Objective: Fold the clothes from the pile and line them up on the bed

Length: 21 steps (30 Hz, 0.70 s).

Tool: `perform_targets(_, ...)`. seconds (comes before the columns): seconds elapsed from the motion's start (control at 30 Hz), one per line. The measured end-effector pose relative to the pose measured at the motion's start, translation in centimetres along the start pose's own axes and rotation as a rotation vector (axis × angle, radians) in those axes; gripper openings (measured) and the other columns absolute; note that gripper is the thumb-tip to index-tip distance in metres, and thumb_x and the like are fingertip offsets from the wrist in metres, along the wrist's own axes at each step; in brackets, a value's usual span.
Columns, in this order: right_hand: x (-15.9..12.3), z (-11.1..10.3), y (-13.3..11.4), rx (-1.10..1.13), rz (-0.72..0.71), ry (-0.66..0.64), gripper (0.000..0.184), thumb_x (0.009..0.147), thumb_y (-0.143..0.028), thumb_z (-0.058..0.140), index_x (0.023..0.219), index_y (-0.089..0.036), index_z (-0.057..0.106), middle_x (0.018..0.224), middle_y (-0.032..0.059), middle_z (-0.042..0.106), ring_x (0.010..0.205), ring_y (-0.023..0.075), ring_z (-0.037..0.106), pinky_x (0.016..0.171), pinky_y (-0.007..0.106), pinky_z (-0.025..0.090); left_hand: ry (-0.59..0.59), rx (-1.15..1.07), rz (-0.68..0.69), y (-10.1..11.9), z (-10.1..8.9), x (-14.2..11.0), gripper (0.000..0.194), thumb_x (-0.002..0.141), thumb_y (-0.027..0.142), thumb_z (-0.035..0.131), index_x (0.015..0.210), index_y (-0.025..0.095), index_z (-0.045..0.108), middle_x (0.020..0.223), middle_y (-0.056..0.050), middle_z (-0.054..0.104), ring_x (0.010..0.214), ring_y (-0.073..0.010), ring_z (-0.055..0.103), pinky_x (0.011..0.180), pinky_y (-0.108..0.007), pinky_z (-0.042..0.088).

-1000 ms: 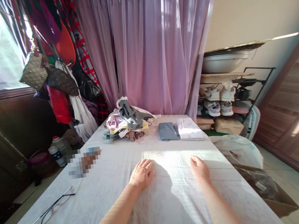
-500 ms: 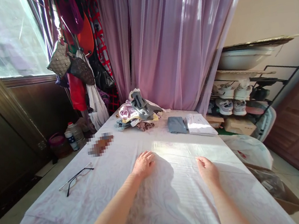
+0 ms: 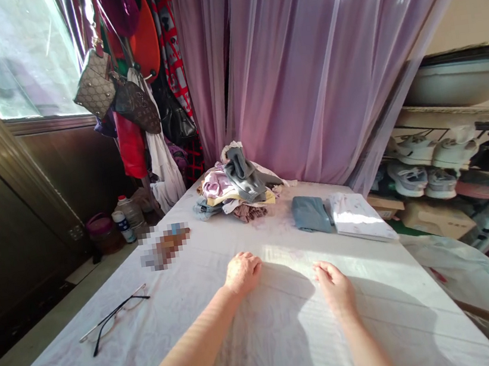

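The label on a small bottle (image 3: 123, 226), far beyond the left hand (image 3: 242, 273), is too small to be read, and an object (image 3: 166, 247) ahead of that hand is pixelated beyond recognition. Nothing is gripped: the left hand is laid palm down on a pale sheet (image 3: 390, 302), fingers loosely curled, and the right hand (image 3: 335, 286) is rested on it by the fingertips, half open. The sheet is patterned faintly and lit by sun. Ahead of the hands, a clothes pile (image 3: 236, 187) is heaped; ahead of the right hand, a grey garment (image 3: 310, 214) is laid beside a white folded item (image 3: 359, 216). Glasses (image 3: 113, 316) are lying left of the left hand. Further off, a patterned handbag (image 3: 94, 85) is hung before a window (image 3: 7, 58), a lilac curtain (image 3: 301, 67) is draped behind the pile, and shoes (image 3: 431, 164) are racked to the right
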State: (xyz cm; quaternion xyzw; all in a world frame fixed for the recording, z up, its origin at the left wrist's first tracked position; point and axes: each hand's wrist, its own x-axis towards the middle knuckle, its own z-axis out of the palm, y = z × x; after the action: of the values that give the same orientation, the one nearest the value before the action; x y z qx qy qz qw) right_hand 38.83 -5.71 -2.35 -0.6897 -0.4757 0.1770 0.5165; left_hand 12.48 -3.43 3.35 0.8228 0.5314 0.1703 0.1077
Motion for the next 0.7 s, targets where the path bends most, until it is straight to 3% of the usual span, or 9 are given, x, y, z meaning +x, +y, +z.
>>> perform_targets(0.17,-0.1,0.4,0.4,0.079,0.096,-0.047,0.042,0.071,-0.055,0.061,0.09,-0.02,0.076,0.093,0.0102,0.078,0.081,0.0278,0.073,0.072,0.035,0.057,0.035,-0.043,-0.065,-0.5,0.8,0.6,0.029,0.096,0.023,0.045,0.091,0.022,0.073,0.088,-0.005,0.074,0.085,-0.0197,0.067,0.082,-0.031,0.049)
perform_targets(0.33,-0.6,0.0,-0.2,0.177,0.17,-0.087,0.046,0.069,-0.058,0.068,0.09,-0.019,0.076,0.093,0.0118,0.078,0.073,0.0262,0.073,0.069,0.032,0.06,0.095,-0.204,-0.049,-1.5,1.2,0.3,0.026,0.094,0.022,0.046,0.094,0.022,0.073,0.085,-0.005,0.074,0.082,-0.0192,0.068,0.081,-0.03,0.05)
perform_targets(0.5,-1.0,0.3,-0.8,0.13,0.134,0.002,0.047,0.072,-0.064,0.063,0.084,-0.021,0.076,0.088,0.0106,0.078,0.071,0.0251,0.073,0.07,0.031,0.06,0.132,-0.289,-0.087,-2.1,1.5,0.4,0.028,0.093,0.025,0.045,0.093,0.022,0.073,0.08,-0.005,0.073,0.077,-0.0182,0.068,0.075,-0.028,0.051)
perform_targets(0.7,-1.2,0.9,-0.1,0.104,0.094,0.008,0.047,0.077,-0.064,0.059,0.086,-0.021,0.076,0.09,0.0106,0.078,0.075,0.0256,0.074,0.069,0.031,0.06,0.09,-0.296,-0.173,-2.2,1.5,1.1,0.028,0.092,0.025,0.045,0.095,0.023,0.073,0.08,-0.003,0.073,0.075,-0.0172,0.068,0.072,-0.027,0.052)
